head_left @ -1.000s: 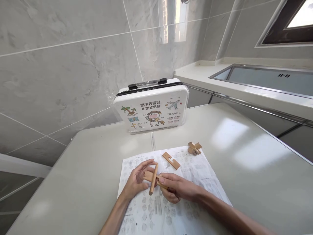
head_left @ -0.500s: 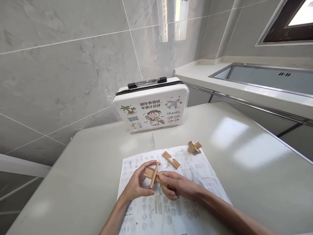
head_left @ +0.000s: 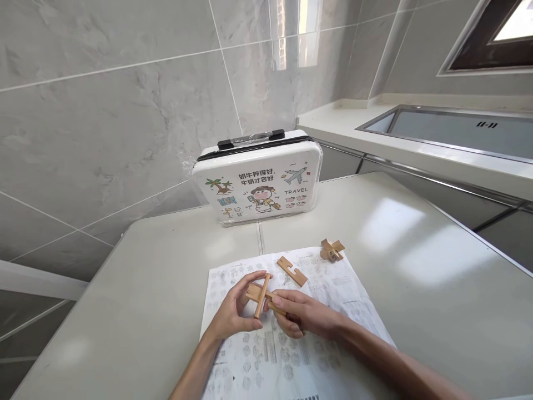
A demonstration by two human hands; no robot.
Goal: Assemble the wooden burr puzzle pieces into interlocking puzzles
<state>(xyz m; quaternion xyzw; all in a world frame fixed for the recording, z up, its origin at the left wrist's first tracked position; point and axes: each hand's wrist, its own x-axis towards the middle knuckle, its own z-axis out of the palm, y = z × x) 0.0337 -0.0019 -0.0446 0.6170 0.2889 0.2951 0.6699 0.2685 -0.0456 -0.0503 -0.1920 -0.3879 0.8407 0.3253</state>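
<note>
Lower centre: I find the left hand's fingers now pinching the wooden stick end to end, apparently steadier; the right hand grips wooden slats.

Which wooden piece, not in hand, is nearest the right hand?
The flat, notched piece just beyond the right hand; the cross-shaped piece sits farther off.

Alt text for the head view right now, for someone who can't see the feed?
The left hand pinches a wooden bar by its ends, crossing wooden pieces in the right hand, above a printed sheet on a table. Beyond lie a notched piece and, farther right, a wooden cluster; a white case stands behind.
</note>
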